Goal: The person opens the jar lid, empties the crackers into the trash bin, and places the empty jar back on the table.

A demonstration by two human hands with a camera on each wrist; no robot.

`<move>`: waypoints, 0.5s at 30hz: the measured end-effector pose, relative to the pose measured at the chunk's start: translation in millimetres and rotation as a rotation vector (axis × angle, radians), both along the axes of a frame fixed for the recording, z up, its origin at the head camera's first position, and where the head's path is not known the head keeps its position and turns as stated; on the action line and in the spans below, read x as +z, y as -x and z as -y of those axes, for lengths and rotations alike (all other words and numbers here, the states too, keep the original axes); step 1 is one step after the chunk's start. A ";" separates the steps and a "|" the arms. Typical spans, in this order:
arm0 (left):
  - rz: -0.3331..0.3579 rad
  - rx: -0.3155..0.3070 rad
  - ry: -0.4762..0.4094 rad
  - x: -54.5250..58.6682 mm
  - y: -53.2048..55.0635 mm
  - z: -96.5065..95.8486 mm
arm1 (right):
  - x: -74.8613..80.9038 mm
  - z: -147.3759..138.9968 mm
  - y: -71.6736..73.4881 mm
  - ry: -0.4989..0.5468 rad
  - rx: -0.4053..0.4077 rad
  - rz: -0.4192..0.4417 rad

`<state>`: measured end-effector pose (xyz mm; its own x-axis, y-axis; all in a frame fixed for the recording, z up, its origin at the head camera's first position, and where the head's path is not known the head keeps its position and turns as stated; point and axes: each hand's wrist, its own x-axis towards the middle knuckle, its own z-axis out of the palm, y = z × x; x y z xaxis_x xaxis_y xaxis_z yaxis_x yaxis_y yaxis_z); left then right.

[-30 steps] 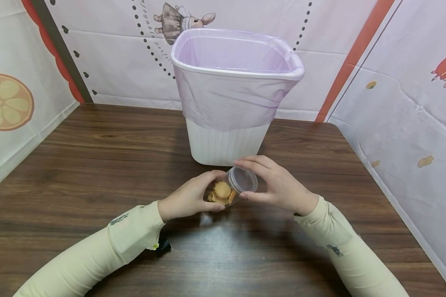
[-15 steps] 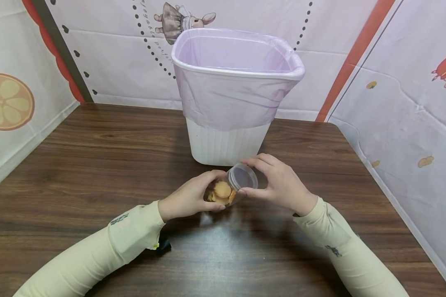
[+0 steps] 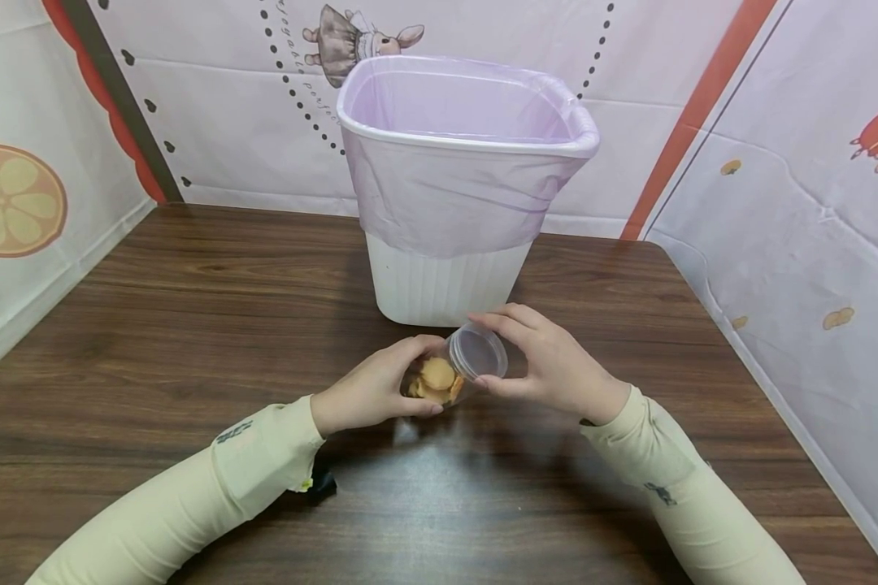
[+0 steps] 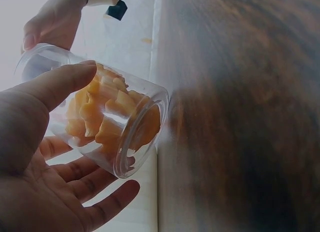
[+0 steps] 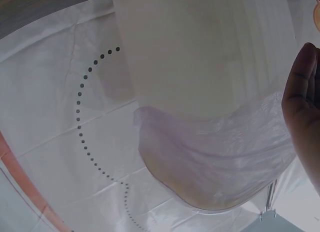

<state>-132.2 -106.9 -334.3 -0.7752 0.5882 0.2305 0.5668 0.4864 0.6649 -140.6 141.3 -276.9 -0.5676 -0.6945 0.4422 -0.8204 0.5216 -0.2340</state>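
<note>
A clear plastic jar (image 3: 457, 393) of yellow-brown biscuits (image 3: 437, 375) is tilted low over the table, its lidded end toward the right. My left hand (image 3: 380, 382) grips its body, thumb on one side and fingers on the other. In the left wrist view, the biscuits (image 4: 107, 109) show through the wall near the jar's base. My right hand (image 3: 549, 361) pinches the rim of the clear lid (image 3: 479, 353) between thumb and fingertips. The right wrist view catches only part of the right hand (image 5: 302, 99) at its edge; the jar is out of that view.
Just behind the hands stands a white bin (image 3: 446, 284) lined with a light purple bag (image 3: 461, 191). A small black object (image 3: 322, 487) shows beside the left sleeve on the brown wood-grain table (image 3: 154, 325). Printed cloth walls (image 3: 797, 203) surround the table.
My right fingertips have shifted slightly back and forth around the lid's rim. The left hand and the jar stay in place.
</note>
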 end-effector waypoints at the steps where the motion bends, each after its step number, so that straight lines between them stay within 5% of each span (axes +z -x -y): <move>1: -0.001 -0.001 -0.001 -0.1 0.0 0.0 | 0.3 -0.3 0.3 0.001 0.009 0.006; 15: -0.026 -0.018 -0.013 0.2 -1.4 0.3 | 5.5 -5.9 0.8 -0.012 0.119 0.041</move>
<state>-130.8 -107.3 -334.1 -0.7581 0.5989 0.2581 0.5927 0.4676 0.6558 -141.4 147.2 -271.4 -0.4986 -0.7631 0.4111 -0.8664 0.4246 -0.2628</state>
